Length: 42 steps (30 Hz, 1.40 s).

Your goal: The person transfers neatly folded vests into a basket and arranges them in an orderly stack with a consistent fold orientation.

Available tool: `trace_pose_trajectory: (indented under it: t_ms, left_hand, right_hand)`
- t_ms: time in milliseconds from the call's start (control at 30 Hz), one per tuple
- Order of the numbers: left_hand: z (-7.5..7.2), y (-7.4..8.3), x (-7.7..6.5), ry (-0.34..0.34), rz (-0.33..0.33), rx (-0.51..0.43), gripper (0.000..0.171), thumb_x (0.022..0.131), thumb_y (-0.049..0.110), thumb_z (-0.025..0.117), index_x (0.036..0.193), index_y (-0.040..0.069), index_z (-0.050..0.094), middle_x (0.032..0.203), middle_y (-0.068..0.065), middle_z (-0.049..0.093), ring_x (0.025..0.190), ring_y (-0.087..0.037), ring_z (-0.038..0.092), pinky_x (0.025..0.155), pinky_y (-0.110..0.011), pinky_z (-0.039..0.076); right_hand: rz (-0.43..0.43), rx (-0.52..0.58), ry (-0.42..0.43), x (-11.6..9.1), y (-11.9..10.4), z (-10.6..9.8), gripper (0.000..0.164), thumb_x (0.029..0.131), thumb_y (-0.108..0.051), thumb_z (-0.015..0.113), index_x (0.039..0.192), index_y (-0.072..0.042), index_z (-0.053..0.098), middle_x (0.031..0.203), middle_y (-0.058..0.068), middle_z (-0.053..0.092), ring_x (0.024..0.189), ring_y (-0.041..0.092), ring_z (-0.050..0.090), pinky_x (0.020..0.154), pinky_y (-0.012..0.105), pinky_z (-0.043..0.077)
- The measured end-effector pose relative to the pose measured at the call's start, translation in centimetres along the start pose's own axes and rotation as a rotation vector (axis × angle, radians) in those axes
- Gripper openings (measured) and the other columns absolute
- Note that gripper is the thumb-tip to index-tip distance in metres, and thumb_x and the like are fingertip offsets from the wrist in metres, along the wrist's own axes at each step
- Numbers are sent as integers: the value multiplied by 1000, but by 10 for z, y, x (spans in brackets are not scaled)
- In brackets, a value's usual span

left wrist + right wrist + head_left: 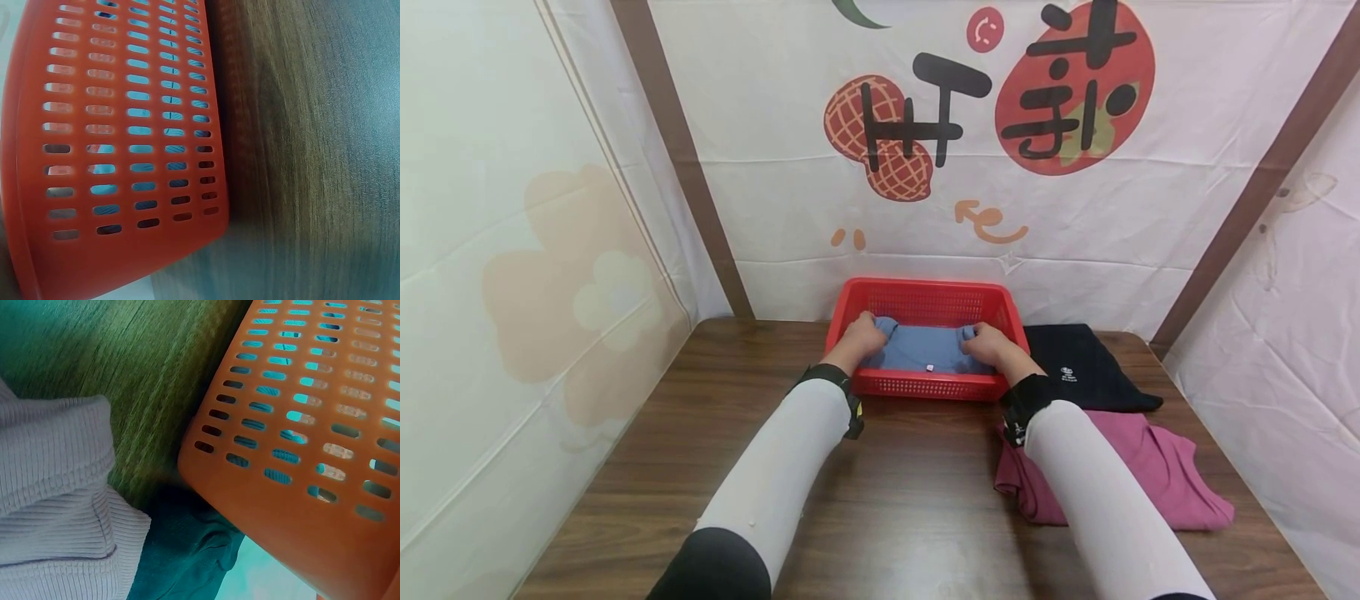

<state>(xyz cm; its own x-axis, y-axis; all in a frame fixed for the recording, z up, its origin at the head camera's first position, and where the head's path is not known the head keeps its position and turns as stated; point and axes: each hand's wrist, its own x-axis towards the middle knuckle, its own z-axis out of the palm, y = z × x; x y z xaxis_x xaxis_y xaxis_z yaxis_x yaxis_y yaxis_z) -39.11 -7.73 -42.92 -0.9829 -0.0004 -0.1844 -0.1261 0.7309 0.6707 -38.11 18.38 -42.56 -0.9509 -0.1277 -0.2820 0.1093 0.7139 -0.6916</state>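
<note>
A folded blue garment (917, 348) with a small white tag lies inside a red plastic basket (936, 385). At the basket's left end my left hand (863, 337) grips the garment's left edge. My right hand (990, 343) pinches its right edge, where the cloth bunches up at the fingers. Both wrist views face the basket's slotted wall (125, 250), and blue cloth shows through the slots. The fingertips are partly hidden by the cloth in the head view.
A folded black garment (1086, 367) lies right of the basket. Nearer, a pink ribbed garment (1172, 475) lies partly under my right forearm. The wooden table (910, 500) runs back to a printed white cloth wall (790, 208).
</note>
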Motion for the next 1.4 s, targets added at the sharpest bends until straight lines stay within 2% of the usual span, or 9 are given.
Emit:
trace_pose_trajectory:
  t_ms: [100,333,500,600,733,933,1167,1400]
  left_hand:
    - [-3,1,-3,-36,5,33,47,98,19,61,140,3,48,131,-16,59,112,-29,57,100,-44,50]
    - [-12,9,-12,-178,11,58,36,98,18,62,130,2,60,122,-15,62,110,-30,57,101,-45,48]
    - [-15,13,-14,-218,-1,60,37,99,18,63,132,3,60,126,-15,62,115,-30,57,106,-47,47]
    - [-15,14,-15,-226,-16,54,38,99,18,64,134,4,60,127,-14,62,118,-30,57,107,-49,46]
    - [-17,16,-12,-228,-20,71,32,98,17,64,128,5,64,124,-14,64,114,-30,58,105,-49,48]
    - [-19,19,-12,-232,-4,109,33,99,20,64,128,4,65,120,-12,64,113,-28,58,103,-48,48]
    - [-24,26,-19,-225,27,95,30,97,21,66,123,6,65,120,-13,64,112,-29,57,101,-49,50]
    - [-29,31,-25,-213,48,115,31,98,23,65,124,6,64,118,-10,63,110,-27,56,97,-46,50]
  right_hand:
    - [3,4,-9,0,-1,1,67,101,-21,56,158,1,28,155,23,41,137,36,42,117,56,34]
    - [19,6,-24,0,-2,2,69,101,-23,57,160,-1,26,157,22,39,140,36,41,119,58,31]
    - [35,-36,-15,-4,-12,-1,70,99,-23,59,158,-1,30,153,22,42,136,36,42,115,55,37]
    - [46,-62,-5,-7,-19,-2,68,97,-23,60,156,-2,35,148,22,45,131,36,42,111,53,40]
    - [43,-92,4,-11,-26,-3,67,97,-24,58,155,-1,36,148,22,45,132,37,38,110,54,39]
    - [51,-106,-2,-17,-34,-4,68,97,-26,59,155,-1,35,151,24,38,136,38,35,111,55,39]
    - [35,-148,8,-23,-42,-9,75,96,-29,62,159,-2,29,159,27,25,145,40,26,113,58,37]
    - [-3,-187,63,-32,-47,-12,77,93,-31,66,157,-3,33,148,24,34,136,39,34,107,55,41]
